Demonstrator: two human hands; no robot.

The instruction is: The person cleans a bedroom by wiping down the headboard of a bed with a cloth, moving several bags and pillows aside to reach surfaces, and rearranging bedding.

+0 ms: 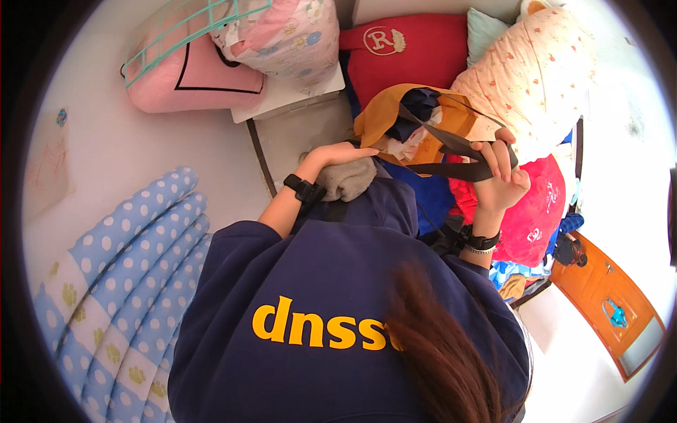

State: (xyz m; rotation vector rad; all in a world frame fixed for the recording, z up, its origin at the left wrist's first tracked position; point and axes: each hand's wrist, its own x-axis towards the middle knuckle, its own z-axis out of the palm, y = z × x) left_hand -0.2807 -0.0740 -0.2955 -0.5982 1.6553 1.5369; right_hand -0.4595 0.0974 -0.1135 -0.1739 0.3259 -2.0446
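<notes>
A mustard-orange tote bag stands with its mouth open in front of me. Dark navy cloth and some white, crumpled material show inside it; the bottom is hidden. My right hand is closed around the bag's wide dark strap and pulls it out to the right. Against the bag's near left side rests my left hand, its fingers stretched out straight. Just below that hand lies a bunched grey cloth. Both wrists wear dark bands.
Pink bundles and a teal wire rack fill the far left. A red cushion and a floral quilt bundle lie behind the bag. Red fabric is at right, a folded blue dotted quilt at left, an orange door beyond.
</notes>
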